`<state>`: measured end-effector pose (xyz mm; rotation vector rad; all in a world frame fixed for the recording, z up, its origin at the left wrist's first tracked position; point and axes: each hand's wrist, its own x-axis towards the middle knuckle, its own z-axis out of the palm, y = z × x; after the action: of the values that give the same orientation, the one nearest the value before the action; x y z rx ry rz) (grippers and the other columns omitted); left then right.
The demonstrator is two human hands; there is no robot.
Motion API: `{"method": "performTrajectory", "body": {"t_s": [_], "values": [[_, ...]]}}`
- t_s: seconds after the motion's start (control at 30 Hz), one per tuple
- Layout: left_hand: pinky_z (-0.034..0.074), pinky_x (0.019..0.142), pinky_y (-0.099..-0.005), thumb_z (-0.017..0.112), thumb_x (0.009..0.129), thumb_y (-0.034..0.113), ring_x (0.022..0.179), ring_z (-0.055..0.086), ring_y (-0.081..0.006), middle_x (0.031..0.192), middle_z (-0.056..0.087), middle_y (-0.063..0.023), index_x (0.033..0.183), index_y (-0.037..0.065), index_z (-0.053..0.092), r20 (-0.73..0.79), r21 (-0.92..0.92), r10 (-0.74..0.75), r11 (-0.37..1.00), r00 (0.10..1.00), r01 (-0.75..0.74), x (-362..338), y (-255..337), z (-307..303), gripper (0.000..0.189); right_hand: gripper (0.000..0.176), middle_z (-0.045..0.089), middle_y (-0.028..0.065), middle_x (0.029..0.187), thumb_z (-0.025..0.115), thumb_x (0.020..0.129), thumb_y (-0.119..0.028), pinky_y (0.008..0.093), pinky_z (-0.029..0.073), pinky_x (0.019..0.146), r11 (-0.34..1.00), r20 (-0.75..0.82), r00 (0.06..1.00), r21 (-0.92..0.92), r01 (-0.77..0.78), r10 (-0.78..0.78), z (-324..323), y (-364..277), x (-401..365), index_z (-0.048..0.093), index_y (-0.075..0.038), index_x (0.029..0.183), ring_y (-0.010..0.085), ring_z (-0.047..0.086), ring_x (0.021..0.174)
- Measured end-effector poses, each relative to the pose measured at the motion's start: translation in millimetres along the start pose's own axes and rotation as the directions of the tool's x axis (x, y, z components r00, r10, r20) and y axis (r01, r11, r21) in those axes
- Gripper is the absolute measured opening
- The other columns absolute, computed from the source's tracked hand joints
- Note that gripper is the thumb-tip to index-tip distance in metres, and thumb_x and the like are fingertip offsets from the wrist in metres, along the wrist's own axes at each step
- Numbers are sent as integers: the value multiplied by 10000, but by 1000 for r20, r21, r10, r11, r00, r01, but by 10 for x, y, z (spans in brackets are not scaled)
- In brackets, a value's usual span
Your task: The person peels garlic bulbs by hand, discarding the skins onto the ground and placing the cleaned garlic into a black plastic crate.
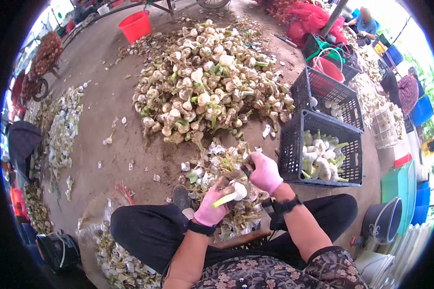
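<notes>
My left hand (211,206), in a pink glove with dark-stained fingertips, is closed on a garlic bulb (239,191). The bulb is white and peeled, and its pale green stem points down to the left. Just to the right and a little higher, my right hand (266,174) wears the same kind of glove. Its fingers are curled round a small dark object (247,169) whose kind I cannot make out. Below both hands lies a heap of garlic skins and trimmings (243,216) between my legs. A big pile of unpeeled garlic (207,86) rises in front of me.
At my right stands a black crate (287,161) holding cleaned garlic, with another black crate (301,89) behind it. A red bucket (135,26) stands beyond the pile. A dark bucket (382,221) is at lower right. Two people sit at the far right.
</notes>
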<state>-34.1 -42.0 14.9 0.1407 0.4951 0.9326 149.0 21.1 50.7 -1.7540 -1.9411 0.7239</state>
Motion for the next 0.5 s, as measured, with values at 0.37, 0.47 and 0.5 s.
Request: {"method": "performTrajectory", "body": {"t_s": [0.37, 0.47, 0.5], "values": [[501, 712, -264, 647, 860, 180, 833, 600, -135, 978, 617, -49, 1098, 36, 562, -257, 554, 343, 819, 904, -153, 60, 42, 29, 291, 620, 521, 185, 1229, 674, 680, -24, 374, 411, 979, 933, 104, 972, 318, 170, -213, -144, -312, -344, 506, -73, 1275, 340, 501, 1149], [495, 707, -261, 637, 881, 248, 791, 579, -119, 928, 594, -14, 1099, 23, 558, -275, 601, 378, 785, 884, -149, 99, -38, 49, 323, 577, 606, 154, 1130, 696, 734, -58, 325, 442, 928, 919, 197, 968, 387, 68, -155, 328, -46, -350, 495, -30, 1274, 263, 571, 1061], [504, 687, -272, 636, 880, 234, 798, 590, -125, 938, 599, -19, 1104, 12, 551, -286, 570, 378, 805, 880, -161, 104, -57, 35, 326, 506, 614, 136, 1135, 689, 752, -64, 315, 460, 888, 829, 271, 962, 546, -123, -36, 272, -18, -292, 534, -39, 1233, 236, 583, 1030]]}}
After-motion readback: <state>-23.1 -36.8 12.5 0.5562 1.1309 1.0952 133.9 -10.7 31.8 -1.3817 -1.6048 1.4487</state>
